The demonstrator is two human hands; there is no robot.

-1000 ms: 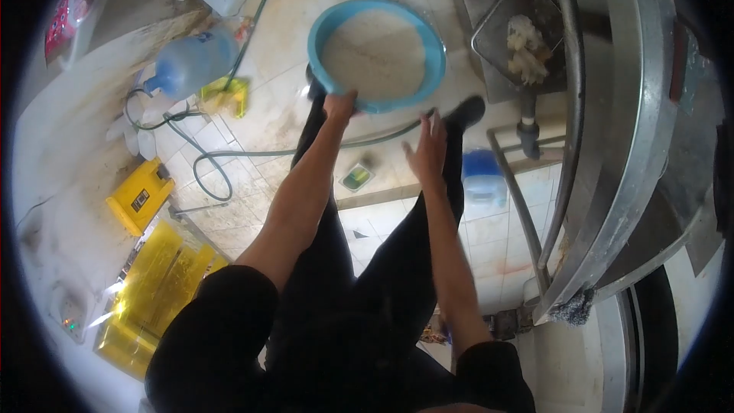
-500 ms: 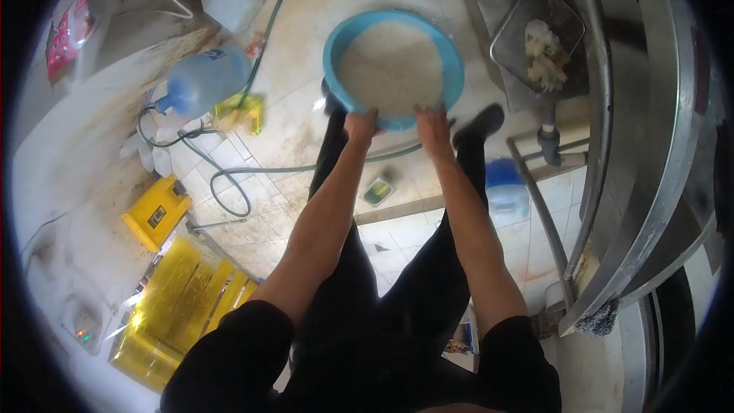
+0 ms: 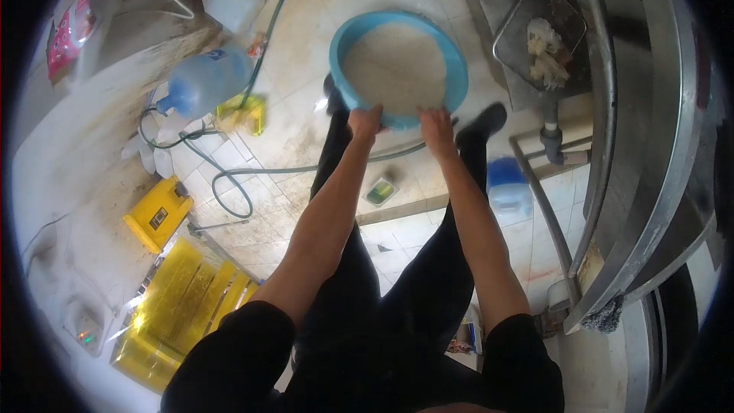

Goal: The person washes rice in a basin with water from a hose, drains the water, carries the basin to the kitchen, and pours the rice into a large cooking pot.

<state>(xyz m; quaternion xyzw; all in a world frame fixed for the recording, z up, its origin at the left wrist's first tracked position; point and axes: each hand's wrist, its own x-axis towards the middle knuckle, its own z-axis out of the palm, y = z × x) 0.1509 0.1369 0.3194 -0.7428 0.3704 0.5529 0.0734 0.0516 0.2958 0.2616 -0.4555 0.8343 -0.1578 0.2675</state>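
Observation:
A round blue basin holds a pale, cloudy, greyish-white content whose kind I cannot make out. My left hand grips the near rim on its left part, thumb over the edge. A short way to the right, my right hand is closed on the same near rim, knuckles up. Both arms reach straight forward over my legs. The undersides of the fingers are hidden by the basin's edge. Whether the basin rests on the tiles or hangs just above them is unclear.
A green hose winds across the tiled floor behind the basin's near side. Left are a large blue water bottle and a yellow plastic thing. On the right, a square drain basket holds pale scraps beside metal pipes. A blue-capped jug stands near my foot.
The basin and both hands appear a few pixels farther right; most of the surroundings shift slightly the same way. Both hands keep their hold on the rim.

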